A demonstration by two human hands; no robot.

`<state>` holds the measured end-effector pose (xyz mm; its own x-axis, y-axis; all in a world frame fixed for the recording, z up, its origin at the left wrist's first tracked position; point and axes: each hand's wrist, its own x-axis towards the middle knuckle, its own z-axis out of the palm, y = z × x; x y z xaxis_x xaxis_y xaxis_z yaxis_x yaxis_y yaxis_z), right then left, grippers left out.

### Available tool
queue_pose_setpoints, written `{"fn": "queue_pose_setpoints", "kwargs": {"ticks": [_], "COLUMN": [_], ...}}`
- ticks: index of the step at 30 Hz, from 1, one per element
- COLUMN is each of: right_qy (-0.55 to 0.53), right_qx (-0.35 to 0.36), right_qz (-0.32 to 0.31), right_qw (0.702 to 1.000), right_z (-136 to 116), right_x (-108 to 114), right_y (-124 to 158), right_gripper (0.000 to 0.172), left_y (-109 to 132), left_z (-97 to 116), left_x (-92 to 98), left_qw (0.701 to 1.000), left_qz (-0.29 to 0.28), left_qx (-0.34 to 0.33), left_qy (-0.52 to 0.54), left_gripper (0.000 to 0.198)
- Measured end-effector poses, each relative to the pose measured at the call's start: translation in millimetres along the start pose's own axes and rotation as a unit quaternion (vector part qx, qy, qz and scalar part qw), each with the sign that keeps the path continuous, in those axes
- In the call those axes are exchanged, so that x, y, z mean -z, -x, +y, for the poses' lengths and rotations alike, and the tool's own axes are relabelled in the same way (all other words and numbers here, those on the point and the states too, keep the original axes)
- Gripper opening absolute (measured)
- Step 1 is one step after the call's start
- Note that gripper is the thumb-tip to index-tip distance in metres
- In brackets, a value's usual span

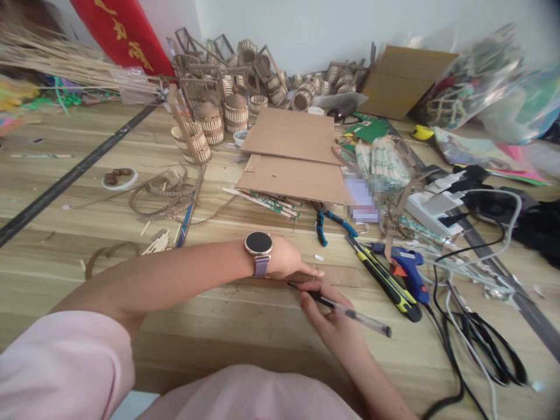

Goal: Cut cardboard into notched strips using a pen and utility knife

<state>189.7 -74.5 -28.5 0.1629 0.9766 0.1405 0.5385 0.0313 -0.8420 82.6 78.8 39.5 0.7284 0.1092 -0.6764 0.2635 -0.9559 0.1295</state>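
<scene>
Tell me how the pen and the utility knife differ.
The pen is held in the right hand, while the utility knife lies on the table, untouched. The pen has a see-through barrel with dark ends; the utility knife is black and yellow-green. The pen is slim, the utility knife's body clearly thicker. Both are long and slant across the view.

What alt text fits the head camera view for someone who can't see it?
A right hand holds a pen, its tip near a flat brown strip under the left hand. The wooden table also holds pliers, a utility knife, a glue gun, cardboard sheets and small baskets.
</scene>
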Motion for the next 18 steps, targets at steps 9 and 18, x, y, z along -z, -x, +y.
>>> {"fn": "queue_pose_setpoints", "kwargs": {"ticks": [9, 18], "right_qy": [0.019, 0.227], "right_qx": [-0.013, -0.155], "right_qz": [0.011, 0.215], "right_qw": [1.0, 0.937], "right_z": [11.4, 41.9], "right_x": [13.0, 100.2], "right_y": [-3.6, 13.7], "right_gripper": [0.021, 0.029], "left_y": [-0.1, 5.4], "left_z": [0.6, 2.2], "left_x": [0.4, 5.6], "left_qw": [1.0, 0.999], "left_qz": [-0.001, 0.005], "left_qx": [0.008, 0.014], "left_qy": [0.01, 0.036], "left_gripper": [0.103, 0.109]}}
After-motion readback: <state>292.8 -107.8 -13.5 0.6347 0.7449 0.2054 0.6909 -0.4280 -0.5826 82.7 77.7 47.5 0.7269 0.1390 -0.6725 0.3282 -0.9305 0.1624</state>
